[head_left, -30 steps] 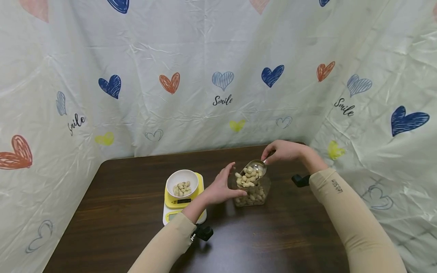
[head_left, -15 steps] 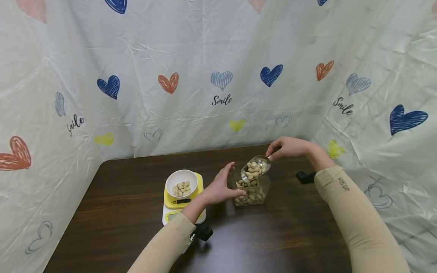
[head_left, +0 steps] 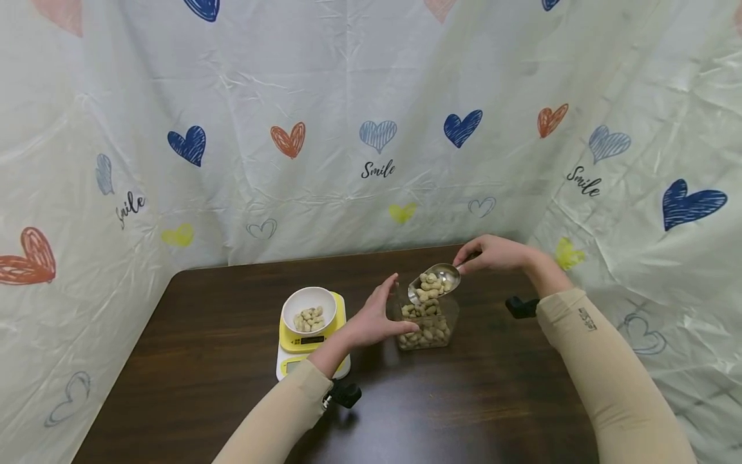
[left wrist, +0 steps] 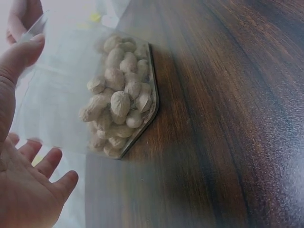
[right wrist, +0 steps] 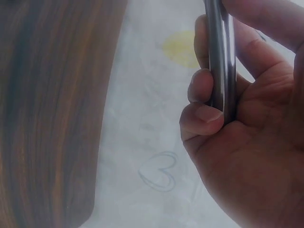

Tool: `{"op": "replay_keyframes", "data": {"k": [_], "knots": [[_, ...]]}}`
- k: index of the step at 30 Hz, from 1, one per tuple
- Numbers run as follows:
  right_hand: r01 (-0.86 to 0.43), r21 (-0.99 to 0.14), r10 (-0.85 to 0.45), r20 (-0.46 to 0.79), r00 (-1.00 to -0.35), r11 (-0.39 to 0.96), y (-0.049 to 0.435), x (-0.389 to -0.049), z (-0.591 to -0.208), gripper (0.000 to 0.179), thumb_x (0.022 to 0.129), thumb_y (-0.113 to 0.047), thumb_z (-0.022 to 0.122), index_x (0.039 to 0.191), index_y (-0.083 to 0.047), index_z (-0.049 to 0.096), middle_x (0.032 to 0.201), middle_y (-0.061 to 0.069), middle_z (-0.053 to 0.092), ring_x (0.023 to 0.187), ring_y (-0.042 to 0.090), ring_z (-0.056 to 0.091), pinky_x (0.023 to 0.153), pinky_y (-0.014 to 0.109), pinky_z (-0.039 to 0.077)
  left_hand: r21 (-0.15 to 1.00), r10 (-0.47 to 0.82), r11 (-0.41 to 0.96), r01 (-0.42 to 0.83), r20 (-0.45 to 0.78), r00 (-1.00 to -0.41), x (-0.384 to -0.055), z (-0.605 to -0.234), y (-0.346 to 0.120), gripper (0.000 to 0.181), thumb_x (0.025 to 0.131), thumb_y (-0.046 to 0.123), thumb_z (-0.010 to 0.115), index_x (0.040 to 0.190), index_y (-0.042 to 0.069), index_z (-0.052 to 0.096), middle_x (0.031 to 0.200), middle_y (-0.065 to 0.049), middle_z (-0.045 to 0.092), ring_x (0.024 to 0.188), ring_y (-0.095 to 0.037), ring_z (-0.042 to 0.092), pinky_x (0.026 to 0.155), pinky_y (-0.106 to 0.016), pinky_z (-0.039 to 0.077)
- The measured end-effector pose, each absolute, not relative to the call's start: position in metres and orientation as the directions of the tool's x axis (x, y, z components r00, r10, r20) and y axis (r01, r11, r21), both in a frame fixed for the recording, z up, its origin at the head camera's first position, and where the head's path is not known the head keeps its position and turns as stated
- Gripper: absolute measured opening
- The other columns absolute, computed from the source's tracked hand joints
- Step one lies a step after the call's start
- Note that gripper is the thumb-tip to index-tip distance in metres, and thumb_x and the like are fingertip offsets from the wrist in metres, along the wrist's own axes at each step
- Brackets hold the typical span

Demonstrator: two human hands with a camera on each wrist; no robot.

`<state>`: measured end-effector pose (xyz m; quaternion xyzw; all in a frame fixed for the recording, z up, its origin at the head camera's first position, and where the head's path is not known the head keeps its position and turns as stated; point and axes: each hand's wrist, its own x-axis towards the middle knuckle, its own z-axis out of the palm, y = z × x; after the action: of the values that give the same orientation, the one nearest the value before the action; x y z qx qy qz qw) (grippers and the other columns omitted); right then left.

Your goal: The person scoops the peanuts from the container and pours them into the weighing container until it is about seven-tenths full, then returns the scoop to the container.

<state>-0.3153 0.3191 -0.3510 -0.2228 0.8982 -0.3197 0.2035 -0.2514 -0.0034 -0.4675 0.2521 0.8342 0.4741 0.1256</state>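
Note:
My right hand (head_left: 489, 252) grips the handle of a metal scoop (head_left: 451, 273), its fingers curled round the handle (right wrist: 222, 61) in the right wrist view. Peanuts (head_left: 430, 286) in their shells lie in the scoop, which tilts down leftward over a clear container (head_left: 454, 314). More peanuts (left wrist: 121, 102) fill the lower part of that container, as the left wrist view shows through its wall. My left hand (head_left: 371, 322) stands at the container's left side, thumb at the near face and the other fingers spread fairly straight toward the far side.
Left of the container, a white bowl (head_left: 298, 301) with some peanuts sits on a yellow and white kitchen scale (head_left: 340, 316). My left forearm partly covers the scale. Behind the dark wooden table (head_left: 220, 335) hangs a white sheet (head_left: 324, 84) printed with hearts.
My right hand has moved slightly up and to the right with the scoop, which now holds fewer peanuts. My left hand stays in place beside the container.

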Motion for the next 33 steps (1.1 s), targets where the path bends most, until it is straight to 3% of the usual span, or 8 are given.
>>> {"op": "replay_keyframes", "data": {"k": [7, 11, 18, 23, 29, 33], "knots": [[-0.301, -0.637, -0.503, -0.159, -0.849, 0.709, 0.319, -0.309, -0.349, 0.032, 0.097, -0.034, 0.072, 0.120, -0.012, 0.074, 0.128, 0.009, 0.066, 0.114, 0.026, 0.061, 0.090, 0.044, 0.051, 0.852, 0.546, 0.427, 0.304, 0.025, -0.837, -0.246, -0.461, -0.012, 0.128, 0.081, 0.055, 0.084, 0.162, 0.035, -0.014, 0.170, -0.001, 0.009, 0.153, -0.022, 0.021, 0.117, -0.050, 0.029], [-0.306, -0.648, -0.488, -0.116, -0.865, 0.698, 0.317, -0.305, -0.347, 0.032, 0.098, -0.035, 0.072, 0.120, -0.013, 0.075, 0.128, 0.010, 0.067, 0.116, 0.028, 0.061, 0.090, 0.044, 0.051, 0.830, 0.529, 0.442, 0.340, 0.065, -0.846, -0.240, -0.452, -0.028, 0.123, 0.080, 0.057, 0.083, 0.162, 0.041, -0.008, 0.169, 0.005, 0.011, 0.153, -0.017, 0.019, 0.117, -0.050, 0.029], [-0.283, -0.663, -0.436, -0.074, -0.897, 0.693, 0.306, -0.297, -0.343, 0.031, 0.096, -0.036, 0.074, 0.118, -0.015, 0.076, 0.123, 0.005, 0.070, 0.114, 0.026, 0.062, 0.090, 0.043, 0.050, 0.796, 0.520, 0.423, 0.433, 0.178, -0.835, -0.232, -0.425, -0.064, 0.113, 0.082, 0.052, 0.084, 0.165, 0.031, 0.010, 0.165, 0.004, 0.025, 0.149, -0.016, 0.026, 0.116, -0.047, 0.031], [-0.271, -0.679, -0.429, -0.072, -0.901, 0.682, 0.290, -0.291, -0.343, 0.035, 0.097, -0.039, 0.072, 0.122, -0.015, 0.075, 0.131, 0.008, 0.067, 0.119, 0.027, 0.060, 0.094, 0.047, 0.049, 0.740, 0.498, 0.474, 0.477, 0.222, -0.838, -0.231, -0.417, -0.096, 0.110, 0.081, 0.058, 0.082, 0.164, 0.032, 0.015, 0.165, 0.006, 0.025, 0.151, -0.016, 0.022, 0.116, -0.052, 0.029], [-0.241, -0.720, -0.425, -0.082, -0.902, 0.651, 0.269, -0.284, -0.343, 0.040, 0.098, -0.039, 0.070, 0.127, -0.012, 0.072, 0.133, 0.011, 0.064, 0.119, 0.030, 0.060, 0.093, 0.048, 0.050, 0.711, 0.436, 0.549, 0.440, 0.205, -0.876, -0.230, -0.417, -0.140, 0.110, 0.080, 0.058, 0.083, 0.164, 0.034, 0.017, 0.166, 0.005, 0.022, 0.151, -0.022, 0.019, 0.111, -0.058, 0.034], [-0.231, -0.741, -0.420, -0.076, -0.904, 0.631, 0.254, -0.282, -0.343, 0.038, 0.099, -0.037, 0.070, 0.126, -0.011, 0.072, 0.131, 0.012, 0.064, 0.117, 0.031, 0.061, 0.093, 0.050, 0.050, 0.710, 0.407, 0.573, 0.410, 0.187, -0.894, -0.231, -0.419, -0.164, 0.111, 0.080, 0.056, 0.084, 0.165, 0.030, 0.017, 0.166, 0.002, 0.022, 0.152, -0.024, 0.017, 0.113, -0.060, 0.031]]}}
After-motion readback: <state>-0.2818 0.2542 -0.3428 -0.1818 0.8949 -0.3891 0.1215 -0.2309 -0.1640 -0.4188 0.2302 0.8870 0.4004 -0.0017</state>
